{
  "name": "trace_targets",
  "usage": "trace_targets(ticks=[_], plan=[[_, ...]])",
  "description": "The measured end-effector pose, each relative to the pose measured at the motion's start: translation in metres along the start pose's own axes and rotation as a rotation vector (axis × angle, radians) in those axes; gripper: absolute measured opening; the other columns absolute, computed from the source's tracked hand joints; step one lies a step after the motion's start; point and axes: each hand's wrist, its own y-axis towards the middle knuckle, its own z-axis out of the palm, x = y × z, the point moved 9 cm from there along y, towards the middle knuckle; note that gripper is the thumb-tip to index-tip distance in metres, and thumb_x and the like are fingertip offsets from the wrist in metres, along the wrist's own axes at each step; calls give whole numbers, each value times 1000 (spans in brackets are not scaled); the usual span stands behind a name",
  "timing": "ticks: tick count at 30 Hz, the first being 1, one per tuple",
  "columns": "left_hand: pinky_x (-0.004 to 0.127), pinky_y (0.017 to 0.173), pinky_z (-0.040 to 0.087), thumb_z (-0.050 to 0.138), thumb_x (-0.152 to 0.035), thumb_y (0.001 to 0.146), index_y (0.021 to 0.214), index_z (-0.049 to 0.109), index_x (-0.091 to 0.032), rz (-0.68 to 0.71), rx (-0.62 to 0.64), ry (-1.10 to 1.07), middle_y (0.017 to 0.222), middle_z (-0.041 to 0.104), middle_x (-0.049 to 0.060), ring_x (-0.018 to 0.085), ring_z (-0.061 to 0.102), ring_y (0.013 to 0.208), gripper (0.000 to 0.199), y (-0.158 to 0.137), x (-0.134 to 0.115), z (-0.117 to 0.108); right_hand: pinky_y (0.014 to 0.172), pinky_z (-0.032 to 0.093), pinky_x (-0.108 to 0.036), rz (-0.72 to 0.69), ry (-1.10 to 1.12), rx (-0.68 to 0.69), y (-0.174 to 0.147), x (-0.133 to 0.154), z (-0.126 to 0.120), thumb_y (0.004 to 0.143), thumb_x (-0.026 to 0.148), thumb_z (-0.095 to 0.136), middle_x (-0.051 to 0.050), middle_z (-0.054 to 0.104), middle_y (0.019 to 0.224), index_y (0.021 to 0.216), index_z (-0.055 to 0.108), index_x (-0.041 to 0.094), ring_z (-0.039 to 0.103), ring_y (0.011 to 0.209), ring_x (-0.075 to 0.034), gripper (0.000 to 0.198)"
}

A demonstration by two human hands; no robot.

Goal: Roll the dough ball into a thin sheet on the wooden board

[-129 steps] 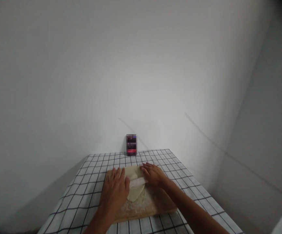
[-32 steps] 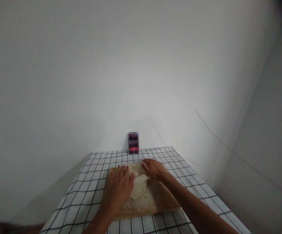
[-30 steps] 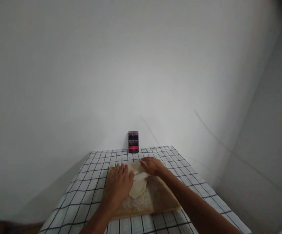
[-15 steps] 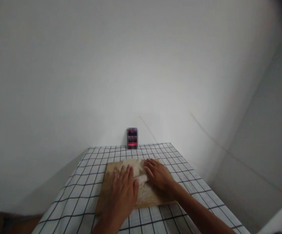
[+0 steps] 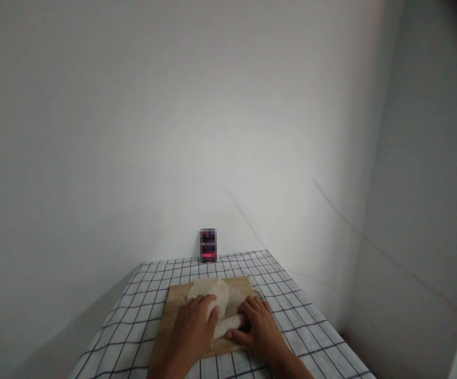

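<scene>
Dough [image 5: 208,288] is laid on the board [image 5: 176,296], near part covered by the left hand [image 5: 195,322], grip can't be told; rolling pin [image 5: 227,325] is pinched by the right hand [image 5: 258,322]. Far dark object [image 5: 208,245] is unreadably pixelated, tbh.

dough [image 5: 209,287] just past the l fingers [image 5: 200,302] looked smooth + matt. rolling pin [image 5: 228,325] btwn those & the r fingers [image 5: 254,305]: matt, material unclear. board [image 5: 176,299] under both was matt wood, w/ rough powdery patch [image 5: 234,299] btwn. around fingers, matt creased cloth [image 5: 303,329]; well beyond, smooth matt wall [image 5: 212,116].
</scene>
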Motion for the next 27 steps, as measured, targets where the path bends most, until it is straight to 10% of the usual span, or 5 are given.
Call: trace_targets(ticks=[7, 20, 27], plan=[[43, 110, 42, 48, -26, 95, 129, 70, -16, -7, 50, 140, 130, 70, 15, 30, 61, 124, 42, 57, 12, 12, 90, 43, -43, -63, 75, -27, -2, 0, 5, 61, 87, 77, -4, 67, 100, 94, 66, 24, 60, 97, -28, 71], [48, 105, 50, 64, -39, 83, 133, 67, -23, 93, 48, 128, 137, 66, 12, 35, 62, 125, 52, 32, -11, 7, 89, 45, -40, -67, 112, -3, -2, 10, -6, 67, 84, 75, -4, 67, 98, 92, 67, 24, 61, 96, -27, 66], [39, 115, 43, 40, -36, 100, 133, 66, -19, 112, 127, -85, 141, 67, 10, 24, 60, 132, 45, 34, 13, 6, 83, 45, -34, -70, 74, 54, 6, 9, -13, 72, 83, 73, -5, 68, 97, 92, 69, 23, 63, 92, -24, 63]])
